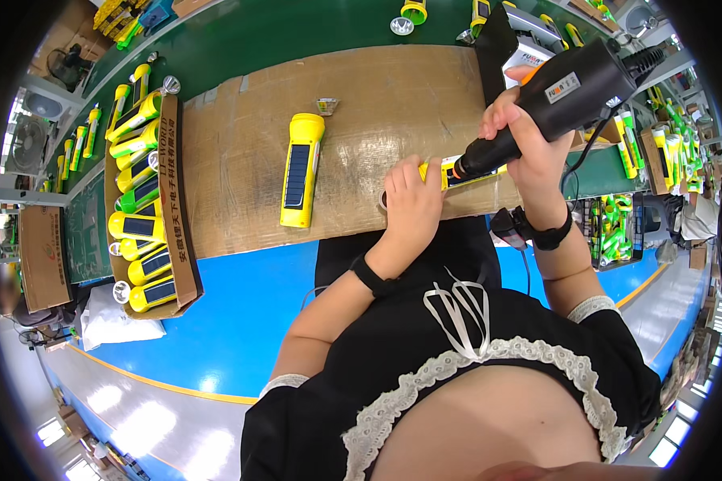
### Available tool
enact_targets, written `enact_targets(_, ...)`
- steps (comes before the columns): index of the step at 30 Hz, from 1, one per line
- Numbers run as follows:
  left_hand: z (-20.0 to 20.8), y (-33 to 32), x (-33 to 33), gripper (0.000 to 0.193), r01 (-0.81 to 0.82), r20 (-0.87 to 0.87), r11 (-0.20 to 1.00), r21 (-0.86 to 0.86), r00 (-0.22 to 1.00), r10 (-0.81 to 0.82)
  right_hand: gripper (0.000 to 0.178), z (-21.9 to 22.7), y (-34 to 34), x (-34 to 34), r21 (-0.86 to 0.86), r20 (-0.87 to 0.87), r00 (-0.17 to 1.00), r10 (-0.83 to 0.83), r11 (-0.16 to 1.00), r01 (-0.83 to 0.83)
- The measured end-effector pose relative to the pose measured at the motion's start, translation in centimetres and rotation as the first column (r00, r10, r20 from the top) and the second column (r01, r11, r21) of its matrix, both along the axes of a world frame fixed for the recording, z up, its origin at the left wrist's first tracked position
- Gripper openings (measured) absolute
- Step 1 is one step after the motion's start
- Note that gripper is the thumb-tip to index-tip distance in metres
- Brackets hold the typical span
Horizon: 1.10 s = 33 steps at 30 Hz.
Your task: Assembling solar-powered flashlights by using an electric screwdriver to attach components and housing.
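My right hand [537, 140] is wrapped round a black electric screwdriver [565, 90], whose tip slants down to the left. That tip meets a yellow flashlight [480, 174] lying crosswise near the front edge of the cardboard sheet [241, 120]. My left hand [415, 199] grips the left end of this flashlight and covers most of it. To the left, a second yellow flashlight [301, 172] with a dark solar panel lies lengthwise on the cardboard. Just beyond its head sits a small shiny piece [326, 106], perhaps a reflector.
A cardboard box [186, 240] full of yellow and green flashlights stands at the left. A black-and-white box [529, 50] is at the far right, behind the screwdriver. Its cable [587, 148] hangs beside my right wrist. A black basket [614, 232] of green parts stands at the right.
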<state>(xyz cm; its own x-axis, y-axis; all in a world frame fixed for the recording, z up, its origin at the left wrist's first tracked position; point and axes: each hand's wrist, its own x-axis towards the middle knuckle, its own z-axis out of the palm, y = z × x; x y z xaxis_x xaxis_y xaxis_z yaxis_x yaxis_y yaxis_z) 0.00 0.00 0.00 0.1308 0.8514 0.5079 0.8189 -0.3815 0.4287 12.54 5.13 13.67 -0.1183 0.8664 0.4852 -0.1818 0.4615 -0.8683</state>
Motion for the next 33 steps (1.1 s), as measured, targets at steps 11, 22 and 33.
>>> enact_targets(11, 0.1, 0.0, -0.1, 0.055, 0.004, 0.016, 1.000, 0.029, 1.000, -0.005, 0.035, -0.1, -0.1, -0.5, 0.046, -0.003, 0.999, -0.039, 0.998, 0.039)
enact_targets(22, -0.6, -0.5, 0.0, 0.056, 0.002, -0.077, 0.997, 0.072, 0.997, 0.004, 0.035, 0.1, -0.7, -1.1, 0.015, 0.049, 0.993, -0.105, 0.994, 0.104)
enact_targets(33, -0.6, -0.2, -0.1, 0.056, 0.005, -0.082, 0.994, 0.108, 0.997, 0.004, 0.034, 0.0, -0.3, -1.7, 0.058, 0.021, 0.993, -0.120, 0.991, 0.118)
